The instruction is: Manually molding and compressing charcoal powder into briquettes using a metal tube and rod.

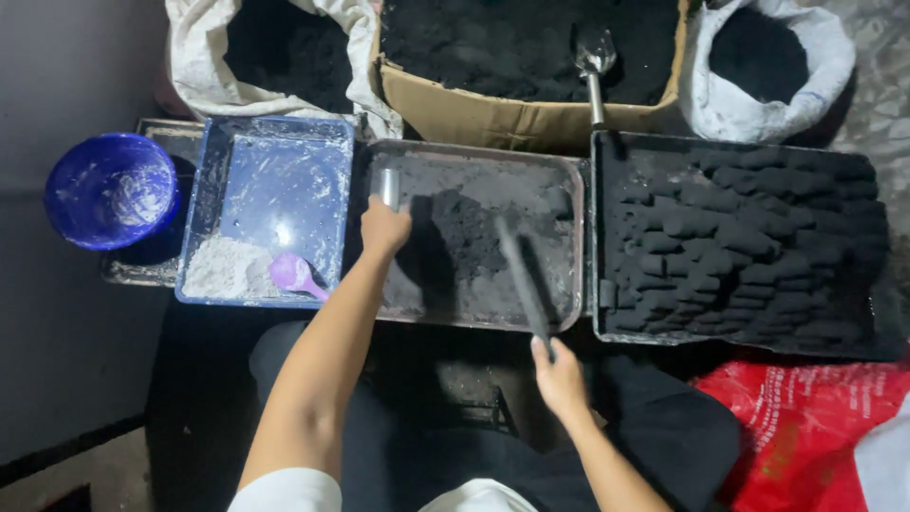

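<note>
The left hand (384, 228) is closed around a short metal tube (389, 186), which stands upright at the left end of the middle tray (569, 171). The right hand (559, 377) is closed on the near end of a long dark rod (521, 275). The rod slants away from the person over the tray and looks blurred.

The middle tray is grey metal and holds black powder (455, 237), more thick in the middle and thin at the edges.

Just beside it on the left is a blue tray (275, 133) with white powder (223, 270) in its near corner and a small purple scoop (294, 275) that lies next to the powder. Further left stands a blue bowl (112, 190) with white smears inside.

On the right, touching the middle tray, is a black tray (607, 142) full of short black cylinders (739, 237) that lie in rows.

Behind the trays there is a cardboard box (512, 118) with black powder and a metal scoop (594, 62) stuck in it, handle toward the person. A white sack (199, 47) stands left of the box and another white sack (825, 47) right of it, both with black material. A red bag (796, 427) lies at the person's right side.
</note>
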